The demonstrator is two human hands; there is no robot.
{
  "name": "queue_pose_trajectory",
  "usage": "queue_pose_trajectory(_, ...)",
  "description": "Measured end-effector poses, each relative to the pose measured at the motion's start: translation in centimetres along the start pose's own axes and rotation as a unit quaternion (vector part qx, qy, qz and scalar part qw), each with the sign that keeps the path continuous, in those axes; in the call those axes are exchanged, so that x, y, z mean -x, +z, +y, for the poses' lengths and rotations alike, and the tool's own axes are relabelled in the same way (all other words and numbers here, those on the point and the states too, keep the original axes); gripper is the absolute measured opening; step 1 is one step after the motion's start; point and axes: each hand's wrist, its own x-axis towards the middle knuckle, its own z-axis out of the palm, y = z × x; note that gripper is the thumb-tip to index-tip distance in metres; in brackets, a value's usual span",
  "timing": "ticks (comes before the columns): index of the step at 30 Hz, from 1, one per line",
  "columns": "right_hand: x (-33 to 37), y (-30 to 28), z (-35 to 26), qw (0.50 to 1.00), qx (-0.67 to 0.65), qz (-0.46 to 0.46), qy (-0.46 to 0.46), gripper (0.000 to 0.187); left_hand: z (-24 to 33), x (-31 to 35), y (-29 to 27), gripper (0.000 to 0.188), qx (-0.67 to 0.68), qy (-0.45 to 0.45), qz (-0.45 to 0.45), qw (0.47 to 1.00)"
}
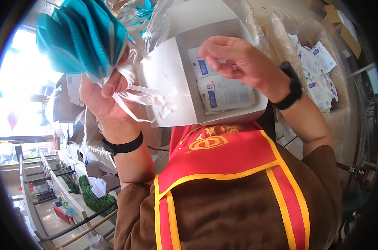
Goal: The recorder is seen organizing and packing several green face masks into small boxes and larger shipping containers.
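My left hand [108,89] grips a fanned stack of teal face masks [78,39] at the upper left, and their white straps [133,98] dangle from between my fingers. An open white cardboard box [166,79] stands in front of my body, its flap raised at the back. Inside it lie white packets with blue labels [228,95]. Over the box's right side hovers my right hand [245,62], its fingers curled and pinched together. Something small and pale shows at those fingers, too blurred to name.
At the right, a plastic-lined carton [341,89] holds several loose white packets [322,56]. More teal masks [143,18] lie behind the white box in clear plastic. On the left are a bright window [22,83], railings and a green plant [93,193].
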Motion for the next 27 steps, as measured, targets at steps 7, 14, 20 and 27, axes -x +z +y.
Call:
queue_pose_trajectory(7, -4.1, 2.5, 3.8, 0.996, 0.010, -0.087, -0.010, 0.040, -4.3, -2.1, 2.9, 0.043, 0.135, -0.020, -0.097, 0.986)
queue_pose_trajectory(14, -0.8, 4.5, 4.2, 0.988, -0.075, -0.126, 0.042, 0.054, -4.7, -3.2, 0.2, 0.036, 0.146, 0.017, -0.037, 0.988)
queue_pose_trajectory(20, 0.6, 5.3, 4.1, 0.977, -0.055, -0.199, 0.048, 0.041, -3.9, -3.4, -0.9, 0.036, 0.143, 0.035, -0.001, 0.989)
queue_pose_trajectory(27, 5.0, 1.8, 2.7, 0.989, 0.049, -0.092, 0.104, 0.034, 0.1, -2.0, -2.1, 0.038, 0.114, 0.024, -0.030, 0.993)
